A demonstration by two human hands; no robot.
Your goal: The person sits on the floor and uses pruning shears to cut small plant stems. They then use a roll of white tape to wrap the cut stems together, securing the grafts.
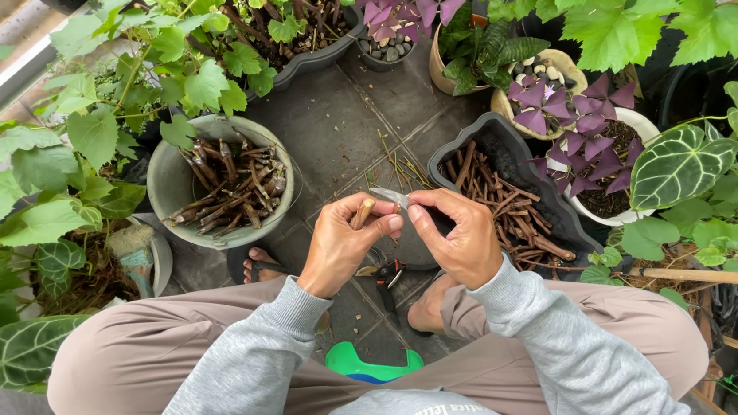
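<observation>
My left hand [347, 240] holds a short brown stick cutting [363, 213] upright between its fingers. My right hand [456, 231] pinches a thin pale strip [390, 198] that runs across to the top of the cutting. Both hands meet in front of me, above my knees. Beneath them on the grey floor lie red-handled pruning shears [387, 277], partly hidden by my wrists.
A round grey pot [169, 185] with brown cuttings stands at left; a dark rectangular tray [500, 141] of more cuttings sits at right. Purple-leaved plants [581, 140] and large green leaves [681, 164] surround me. My sandalled feet [256, 262] rest on the tiles; a green stool [370, 365] is below.
</observation>
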